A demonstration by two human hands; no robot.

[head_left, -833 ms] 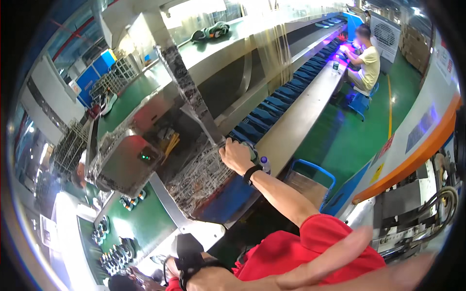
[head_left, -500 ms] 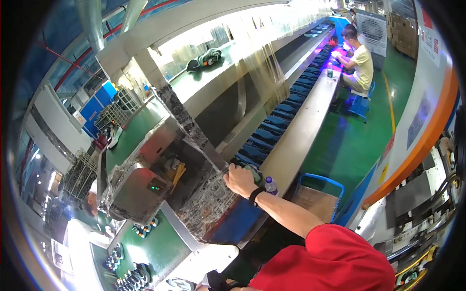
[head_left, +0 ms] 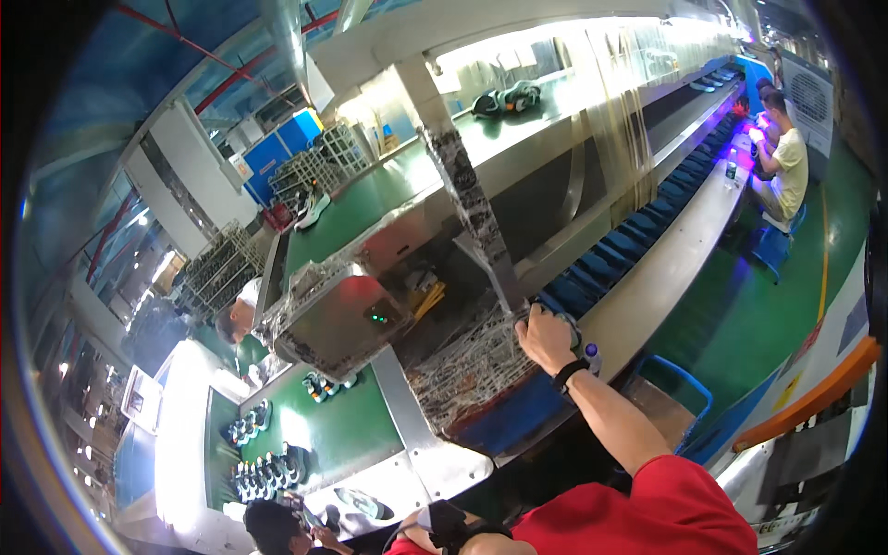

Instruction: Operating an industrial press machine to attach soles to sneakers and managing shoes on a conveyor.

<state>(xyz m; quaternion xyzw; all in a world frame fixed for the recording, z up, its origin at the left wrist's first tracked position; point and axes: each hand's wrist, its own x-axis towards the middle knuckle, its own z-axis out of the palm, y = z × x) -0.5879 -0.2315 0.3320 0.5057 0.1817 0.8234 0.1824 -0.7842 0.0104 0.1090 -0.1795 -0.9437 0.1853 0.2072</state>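
Note:
My right hand point(head_left: 546, 338), with a black band at its wrist, reaches to the near end of the long conveyor. Its fingers are curled beside the foot of a metal post point(head_left: 467, 199). A greyish-green piece point(head_left: 575, 330) shows just behind the hand; whether the fingers hold it is hidden. Close by stands a bottle with a purple cap point(head_left: 592, 352). Dark blue shoe-shaped pieces point(head_left: 606, 261) lie in a row along the belt beyond. Low in the picture, skin and a black strap-like thing point(head_left: 450, 525) show by my red sleeve; my left hand's fingers cannot be made out.
A box with green lights point(head_left: 377, 317) and a crusted, ragged panel point(head_left: 476, 375) stand left of my hand. Shoes point(head_left: 268, 470) line a green belt at lower left. A dark-haired person point(head_left: 271, 527) is near them; another in yellow point(head_left: 791, 171) sits far right. A blue-handled cart point(head_left: 680, 393) stands nearby.
The view has swung left, so everything sits further right in the picture. A dark-haired person has come into sight at the lower edge. My right hand stays by the post's foot.

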